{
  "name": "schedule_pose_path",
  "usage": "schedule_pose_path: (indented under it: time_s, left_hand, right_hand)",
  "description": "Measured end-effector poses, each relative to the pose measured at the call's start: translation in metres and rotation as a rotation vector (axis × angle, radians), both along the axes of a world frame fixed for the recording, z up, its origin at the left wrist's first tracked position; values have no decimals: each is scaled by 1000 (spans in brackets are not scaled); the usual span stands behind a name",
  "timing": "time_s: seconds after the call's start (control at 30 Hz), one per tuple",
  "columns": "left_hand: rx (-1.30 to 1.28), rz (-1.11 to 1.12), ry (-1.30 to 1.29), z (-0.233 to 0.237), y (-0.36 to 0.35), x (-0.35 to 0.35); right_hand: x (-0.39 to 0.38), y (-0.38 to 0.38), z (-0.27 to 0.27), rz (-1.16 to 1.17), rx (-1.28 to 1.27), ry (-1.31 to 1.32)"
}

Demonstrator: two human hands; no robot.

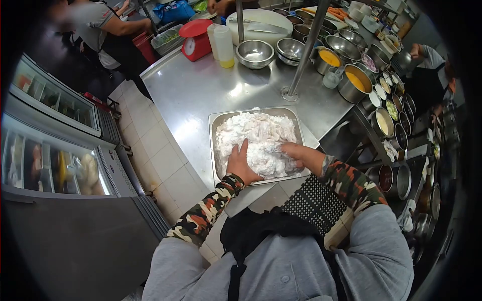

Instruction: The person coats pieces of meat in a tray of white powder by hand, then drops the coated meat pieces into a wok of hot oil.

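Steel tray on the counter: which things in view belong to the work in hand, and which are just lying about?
In use, it appears:
- left hand and right hand, both in the white-coated mass
- metal tray holding it

Lying about:
- red scale
- squeeze bottles
- metal bowls
- knife on round board

Red scale (196,44), camouflage sleeves (206,210) in green, orange, cream and black, grey shirt (286,271)
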State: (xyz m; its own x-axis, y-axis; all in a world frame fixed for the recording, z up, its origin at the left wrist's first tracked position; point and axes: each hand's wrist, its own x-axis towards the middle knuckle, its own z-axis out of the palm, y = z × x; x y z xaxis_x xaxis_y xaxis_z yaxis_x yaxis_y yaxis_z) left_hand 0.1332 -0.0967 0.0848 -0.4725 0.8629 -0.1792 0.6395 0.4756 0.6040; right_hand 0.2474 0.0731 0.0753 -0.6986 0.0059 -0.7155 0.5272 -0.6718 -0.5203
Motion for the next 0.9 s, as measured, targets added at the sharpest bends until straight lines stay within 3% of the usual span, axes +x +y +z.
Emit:
schedule_pose_path:
  time_s: [0.13, 0.2, 0.23, 0.33, 0.4, 0.47, 0.5, 0.53, 0.6, 0.67, 0.73, 0.77, 0.83, 0.87, 0.9]
  left_hand:
    - [211, 15, -15, -11, 0, -3]
    - [281, 18, -12, -10, -2, -7]
    - [289, -11, -13, -5, -3, -10]
    - [327, 12, -19, 24, -2, -20]
    - [272, 35, -4, 37, 8, -33]
    - [174, -39, 55, 38, 19, -50]
    - [76, -110, 112, 39, 24, -59]
    - [82, -111, 116, 41, 28, -69]
    - [-126, -225, 302, 44, 34, -87]
    - [-258, -262, 191, 44, 47, -106]
    - [-170, -112, -79, 13, 58, -126]
    - [-154, -100, -173, 21, 63, -128]
    - [-99, -99, -307, -21, 75, -140]
    - [-43, -90, -446, -38, 79, -143]
    - [-26, -68, -348, -9, 75, -129]
  right_hand:
    - [-15, -12, 1, -7, 149, 121]
    - [-19, -10, 2, 126, 475, 230]
    - [-20, -9, 12, 128, 475, 229]
    - [-21, 3, 53, 266, 879, 224]
    - [-27, 15, 65, 212, 820, 239]
    - [-33, 30, 79, 608, 1194, 42]
    - [-36, 36, 80, 715, 1326, 80]
    - [-39, 44, 83, 713, 1334, 80]
    - [-44, 57, 90, 828, 1483, -201]
    - [-53, 82, 68, 962, 1404, -187]
    - [-59, 103, 23, 675, 1151, -157]
    - [-66, 104, 16, 673, 1151, -156]
    - [-80, 100, 3, 435, 815, -173]
    - [-86, 94, -10, 436, 811, -176]
    - [-92, 86, -25, 327, 758, -199]
